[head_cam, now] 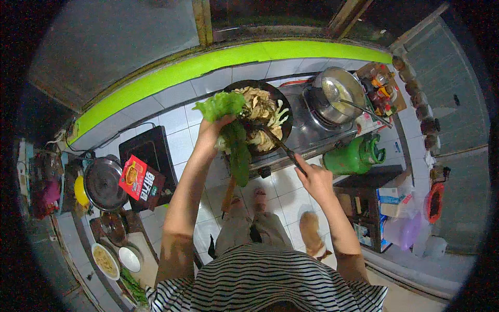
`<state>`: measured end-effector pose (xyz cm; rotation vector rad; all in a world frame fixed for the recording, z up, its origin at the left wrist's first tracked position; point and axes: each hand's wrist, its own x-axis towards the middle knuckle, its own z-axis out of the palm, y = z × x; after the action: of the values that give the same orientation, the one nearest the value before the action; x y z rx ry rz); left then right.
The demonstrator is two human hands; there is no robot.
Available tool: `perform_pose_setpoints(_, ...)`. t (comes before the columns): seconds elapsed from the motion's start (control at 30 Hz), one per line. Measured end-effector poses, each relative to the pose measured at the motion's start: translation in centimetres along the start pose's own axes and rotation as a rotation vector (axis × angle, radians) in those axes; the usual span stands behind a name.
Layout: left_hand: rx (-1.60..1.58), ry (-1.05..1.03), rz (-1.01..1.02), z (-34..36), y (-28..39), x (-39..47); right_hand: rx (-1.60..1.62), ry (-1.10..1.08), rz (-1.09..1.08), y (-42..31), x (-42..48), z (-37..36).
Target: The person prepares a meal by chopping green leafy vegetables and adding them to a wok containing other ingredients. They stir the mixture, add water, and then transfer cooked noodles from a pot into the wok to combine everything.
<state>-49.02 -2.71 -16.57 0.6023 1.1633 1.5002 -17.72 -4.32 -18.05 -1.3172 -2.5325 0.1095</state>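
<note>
My left hand (223, 123) grips a bunch of green leafy vegetable (222, 104) over the left edge of a dark wok (287, 124). Some leaves stick up above the fist, and long darker leaves (239, 156) hang below it. Inside the wok lie pale brown sliced pieces (257, 103), with whitish-green stalks (280, 115) at the right. My right hand (315, 179) is closed around the dark handle of a cooking turner (286, 150). Its head reaches into the food and is partly hidden. A wooden handle (229, 195) points towards me below the leaves.
Right of the wok on the gas stove (302, 136) stands a steel pot (353, 113) with a ladle (366, 109). A green gas cylinder (347, 158) is nearby. Leftward are a black cooktop (136, 142) and a red packet (138, 179). A tan-and-white animal (312, 234) is on the floor.
</note>
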Motion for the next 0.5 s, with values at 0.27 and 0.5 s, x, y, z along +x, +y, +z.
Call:
perform_pose_setpoints(0.27, 0.833, -0.171, 0.376, -1.3, -7.9, 11.9, 0.06, 0.179, 0.165, 1.1, -4.2, 0.9)
perform_pose_setpoints(0.5, 1.201, 0.119, 0.738, -3.7, -10.4, 10.9, 0.013, 0.237, 0.156, -0.5, -3.4, 0.3)
